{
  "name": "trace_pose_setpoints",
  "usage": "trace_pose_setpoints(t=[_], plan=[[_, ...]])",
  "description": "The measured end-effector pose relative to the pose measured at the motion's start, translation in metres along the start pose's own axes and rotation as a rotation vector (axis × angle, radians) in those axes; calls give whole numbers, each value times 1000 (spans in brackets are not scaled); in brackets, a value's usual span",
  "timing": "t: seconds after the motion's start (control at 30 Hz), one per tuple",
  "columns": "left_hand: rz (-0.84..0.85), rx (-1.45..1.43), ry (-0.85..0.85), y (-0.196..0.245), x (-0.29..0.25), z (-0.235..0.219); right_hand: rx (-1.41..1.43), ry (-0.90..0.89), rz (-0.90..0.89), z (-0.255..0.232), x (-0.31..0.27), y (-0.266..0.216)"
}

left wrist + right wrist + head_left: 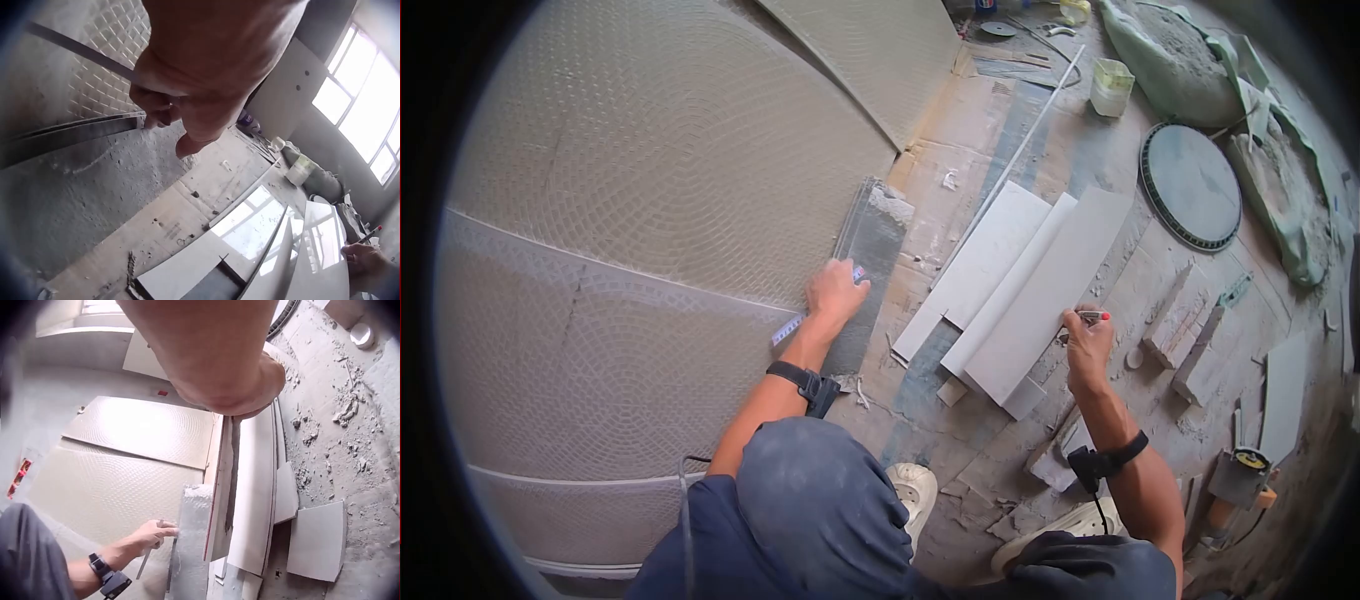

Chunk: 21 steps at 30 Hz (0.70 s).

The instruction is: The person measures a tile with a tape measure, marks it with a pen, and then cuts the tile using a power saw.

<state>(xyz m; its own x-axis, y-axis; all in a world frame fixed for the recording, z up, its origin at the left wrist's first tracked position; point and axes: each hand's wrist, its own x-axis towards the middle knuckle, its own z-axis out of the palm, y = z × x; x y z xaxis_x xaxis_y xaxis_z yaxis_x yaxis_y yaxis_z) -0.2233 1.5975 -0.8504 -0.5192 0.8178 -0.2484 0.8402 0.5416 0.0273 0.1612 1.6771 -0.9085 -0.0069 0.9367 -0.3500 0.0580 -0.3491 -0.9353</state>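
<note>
My left hand [835, 292] grips a narrow, pale measuring tape [788, 328] with markings along it. That hand is at the edge of the large patterned tile [680, 150], beside a dusty grey slab [868, 250]. In the right wrist view the left fingertips [172, 532] reach the slab's edge. My right hand [1089, 352] holds a slim pen [1092, 315] with a red end between thumb and fingers. It is by the right long edge of a white tile strip [1055, 290], which leans among other white strips [985, 255].
Broken tile pieces [1185, 320] and rubble lie right of the strips. Beyond them are a round dark-rimmed disc [1190, 187], rubble sacks [1175, 60] and a plastic tub [1111, 88]. A power tool [1240, 475] stands at lower right, near the shoes [912, 500].
</note>
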Motion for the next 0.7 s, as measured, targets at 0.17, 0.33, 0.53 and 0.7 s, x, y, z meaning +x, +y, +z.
trace_pose_setpoints(t=[0.17, 0.33, 0.53, 0.7], plan=[[-15, -32, -10, -1, -8, 14, -21, -13, 28, 5, 13, 12], [-72, -71, 51, -3, -4, 16, -140, -11, 56, -3, 17, 19], [-30, 78, 210, -27, -1, 45, -290, -196, 120, -9, 11, 17], [-123, 13, -46, -10, 12, 16, -214, -170, 7, -13, 5, 9]])
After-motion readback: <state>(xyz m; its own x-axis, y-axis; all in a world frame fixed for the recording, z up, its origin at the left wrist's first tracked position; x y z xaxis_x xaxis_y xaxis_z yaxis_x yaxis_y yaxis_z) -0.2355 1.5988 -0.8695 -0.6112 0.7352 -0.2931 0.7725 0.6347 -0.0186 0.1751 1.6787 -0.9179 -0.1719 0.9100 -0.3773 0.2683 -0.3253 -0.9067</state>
